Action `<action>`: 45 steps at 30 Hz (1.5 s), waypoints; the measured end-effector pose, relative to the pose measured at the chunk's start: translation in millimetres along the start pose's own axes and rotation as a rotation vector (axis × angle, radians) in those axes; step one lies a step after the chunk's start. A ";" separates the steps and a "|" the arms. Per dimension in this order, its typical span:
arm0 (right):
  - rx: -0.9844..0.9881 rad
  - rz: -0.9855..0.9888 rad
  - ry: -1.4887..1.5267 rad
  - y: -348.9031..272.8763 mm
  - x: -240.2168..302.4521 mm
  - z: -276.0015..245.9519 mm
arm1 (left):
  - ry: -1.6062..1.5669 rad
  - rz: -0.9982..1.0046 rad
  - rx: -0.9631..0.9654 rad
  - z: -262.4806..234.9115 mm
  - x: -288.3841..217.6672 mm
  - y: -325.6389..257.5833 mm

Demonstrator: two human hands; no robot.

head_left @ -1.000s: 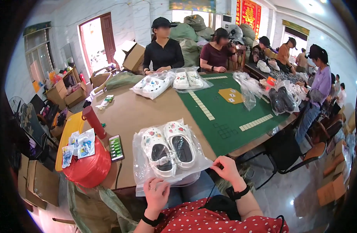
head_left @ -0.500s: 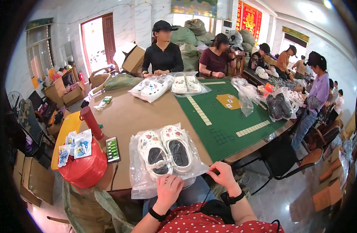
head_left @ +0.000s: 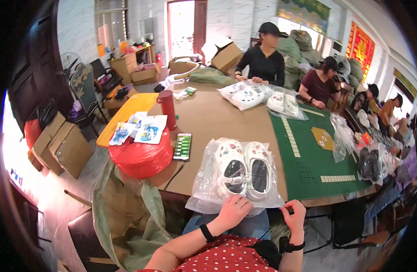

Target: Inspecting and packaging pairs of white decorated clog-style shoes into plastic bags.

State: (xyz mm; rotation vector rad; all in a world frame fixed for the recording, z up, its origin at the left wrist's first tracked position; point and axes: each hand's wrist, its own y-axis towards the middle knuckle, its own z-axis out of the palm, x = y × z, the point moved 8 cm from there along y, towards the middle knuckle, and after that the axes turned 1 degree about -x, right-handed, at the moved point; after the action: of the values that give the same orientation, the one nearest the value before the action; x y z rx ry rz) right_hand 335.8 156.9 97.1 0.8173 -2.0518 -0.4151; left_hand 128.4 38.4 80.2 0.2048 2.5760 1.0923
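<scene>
Pinching clear plastic bag of white rounded clogs at near edge of brown table: right hand, apparently for tautness; left hand curled against bag, grip unclear.

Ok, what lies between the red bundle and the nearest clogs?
Head view: a phone and thin dark cord lie between the red bundle and the bagged clogs.

A lane of brown tabletop lies open between phone and bagged shoes, while a red bundle and red cylinder block the left and two bagged pairs the far side.
</scene>
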 end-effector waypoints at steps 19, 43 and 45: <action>0.019 0.000 -0.015 0.4 1.5 0.8 | 0.159 -0.078 -0.135 -75.2 46.1 -36.8; -0.093 -0.201 -0.076 12.9 71.2 0.5 | -0.305 -0.650 -0.283 -114.8 119.2 -84.8; -0.071 -0.258 0.029 9.4 82.9 14.4 | -0.301 -0.631 -0.248 -115.9 111.8 -80.6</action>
State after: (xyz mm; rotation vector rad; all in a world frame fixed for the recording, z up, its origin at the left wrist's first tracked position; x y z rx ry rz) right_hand 286.1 106.9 144.1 1.0420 -1.8993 -0.6108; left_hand -17.7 -66.4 69.9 -0.4420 1.9959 1.0178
